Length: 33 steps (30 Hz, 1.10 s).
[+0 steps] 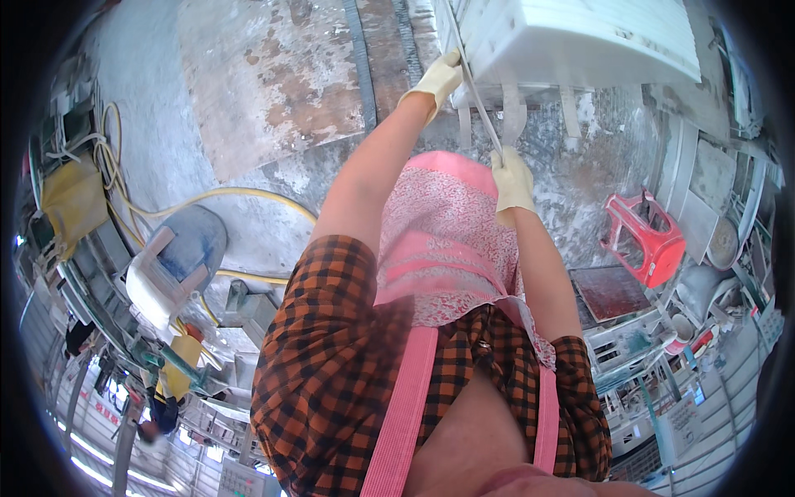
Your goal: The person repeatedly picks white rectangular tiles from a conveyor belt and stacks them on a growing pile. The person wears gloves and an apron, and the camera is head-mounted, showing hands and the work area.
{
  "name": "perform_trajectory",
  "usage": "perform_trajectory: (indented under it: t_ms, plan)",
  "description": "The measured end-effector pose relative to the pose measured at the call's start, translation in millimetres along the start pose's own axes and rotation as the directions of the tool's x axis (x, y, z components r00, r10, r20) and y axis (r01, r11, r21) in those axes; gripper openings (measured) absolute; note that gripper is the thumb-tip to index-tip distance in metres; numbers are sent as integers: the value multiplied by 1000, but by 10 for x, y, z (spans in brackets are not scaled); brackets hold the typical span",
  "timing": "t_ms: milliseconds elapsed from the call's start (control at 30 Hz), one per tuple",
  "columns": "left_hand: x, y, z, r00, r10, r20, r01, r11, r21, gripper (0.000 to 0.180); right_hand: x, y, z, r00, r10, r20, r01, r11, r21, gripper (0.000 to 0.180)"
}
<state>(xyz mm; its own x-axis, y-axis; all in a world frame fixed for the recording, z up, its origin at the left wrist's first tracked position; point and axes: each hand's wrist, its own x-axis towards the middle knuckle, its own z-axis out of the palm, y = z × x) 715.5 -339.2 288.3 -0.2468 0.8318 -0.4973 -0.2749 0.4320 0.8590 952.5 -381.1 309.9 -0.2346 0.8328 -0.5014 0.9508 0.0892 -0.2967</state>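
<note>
Head view, upper centre: the right hand (513,180) has its fingers closed on a pale strip (481,103) beside a white block (571,45); the left hand (437,81) touches it, finger closure unclear. Seemingly positioning the strip; moving it calls for both hands together.

Long thin strip (478,93) — pale, aslant

Your left arm (364,178) reaching far forward and inward, forearm bare, your gloved left hand (439,79) with fingers curled in, your right arm (546,273) extended less far, your gloved right hand (513,180) nearer your body, fingers gripping
</note>
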Motion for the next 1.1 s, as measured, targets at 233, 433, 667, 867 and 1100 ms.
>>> perform_trajectory:
  t_ms: [233,433,667,867,1100]
  plan:
    - [-419,29,26,992,46,118,-30,991,-129,59,-102,-203,-156,990,-117,73,129,972,-195,25]
    - [-561,-23,58,987,-35,156,61,984,-169,66,-123,-290,-145,986,-135,102,161,936,-313,23]
    - [-287,-207,161,994,8,106,-21,993,119,43,-8,84,-394,999,33,36,-29,994,-105,40]
    - [-198,-193,356,980,-200,-18,201,975,95,42,-196,303,-299,876,473,-92,-384,801,460,80]
    - [-84,-338,564,995,-61,-80,72,988,138,17,-742,321,-966,782,-96,-616,291,930,224,63]
